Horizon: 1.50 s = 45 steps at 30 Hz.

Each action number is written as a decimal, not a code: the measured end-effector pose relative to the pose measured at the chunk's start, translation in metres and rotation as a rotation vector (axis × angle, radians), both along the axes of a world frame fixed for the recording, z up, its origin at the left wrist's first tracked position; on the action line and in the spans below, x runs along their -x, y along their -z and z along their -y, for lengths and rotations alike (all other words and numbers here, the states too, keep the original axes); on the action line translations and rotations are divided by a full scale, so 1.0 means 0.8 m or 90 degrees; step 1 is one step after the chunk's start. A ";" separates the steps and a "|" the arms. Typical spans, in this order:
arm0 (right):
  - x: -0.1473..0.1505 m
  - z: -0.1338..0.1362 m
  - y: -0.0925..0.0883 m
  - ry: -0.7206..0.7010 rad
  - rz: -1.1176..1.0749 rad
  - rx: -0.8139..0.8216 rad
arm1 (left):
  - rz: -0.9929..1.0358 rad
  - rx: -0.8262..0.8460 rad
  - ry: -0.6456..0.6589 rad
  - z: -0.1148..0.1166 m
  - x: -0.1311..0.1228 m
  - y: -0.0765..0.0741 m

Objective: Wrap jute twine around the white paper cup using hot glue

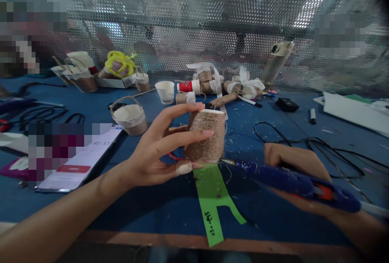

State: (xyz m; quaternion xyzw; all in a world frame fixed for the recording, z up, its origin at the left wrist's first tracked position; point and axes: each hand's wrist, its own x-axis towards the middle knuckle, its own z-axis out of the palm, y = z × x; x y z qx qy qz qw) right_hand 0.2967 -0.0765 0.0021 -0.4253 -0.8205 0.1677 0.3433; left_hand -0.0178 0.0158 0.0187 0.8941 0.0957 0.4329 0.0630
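My left hand (165,145) grips a paper cup (208,137) wound with brown twine, fingers across its top and side, thumb underneath. A white bandage or tape wraps the thumb. In my right hand (299,163) is a blue glue gun (291,184), its fingers wrapped round the far side of the body. The glue gun's metal tip meets the lower right edge of the cup, touching or nearly so. Below the cup lies a green paper strip (209,198) with handwriting. A little red shows behind the left fingers.
A small handled basket (130,119) and a lit phone or tablet (82,161) are on the left. Behind stand a white paper cup (165,93) and several twine-covered pieces. Black cables (310,143) loop at right, near a black box (287,105). A perforated metal screen (194,24) closes the back.
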 end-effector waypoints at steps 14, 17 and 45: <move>0.010 -0.005 0.003 -0.005 -0.236 -0.066 | 0.076 0.101 0.004 -0.001 -0.003 0.010; 0.032 -0.009 0.005 0.045 -0.248 -0.086 | 0.052 0.185 -0.031 0.007 -0.010 0.012; 0.060 -0.021 0.000 0.082 -0.336 0.174 | 0.071 0.228 -0.013 0.011 -0.012 0.021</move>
